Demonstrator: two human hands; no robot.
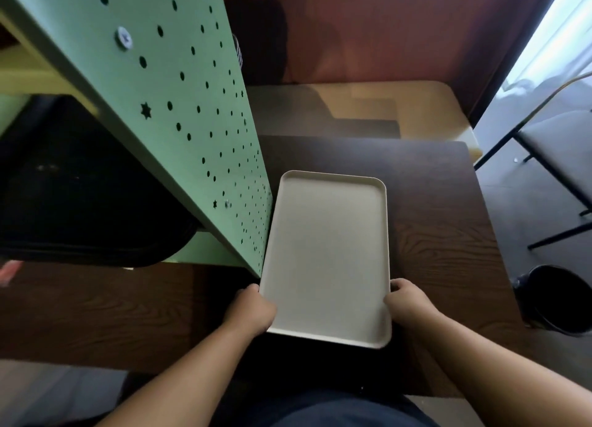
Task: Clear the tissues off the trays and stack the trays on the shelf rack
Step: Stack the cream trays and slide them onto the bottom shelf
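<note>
Beige tray (pixel 326 253), left hand (pixel 251 309) and right hand (pixel 407 301) gripping its near side edges; far-left edge almost touches the green rack (pixel 179 106), fingers hidden underneath.

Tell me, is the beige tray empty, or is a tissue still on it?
Empty. The beige tray shows only bare surface inside its rim; the left hand and right hand grip its sides.

- I see the green perforated rack panel (pixel 192 112) standing right against the tray's (pixel 326 253) left edge; no gap there.
- Right of the tray: bare dark table (pixel 442 234), open to pass.
- Beyond the tray: open tabletop.
- Black bin (pixel 557 298) sits off the table's right edge, well apart from the tray.
</note>
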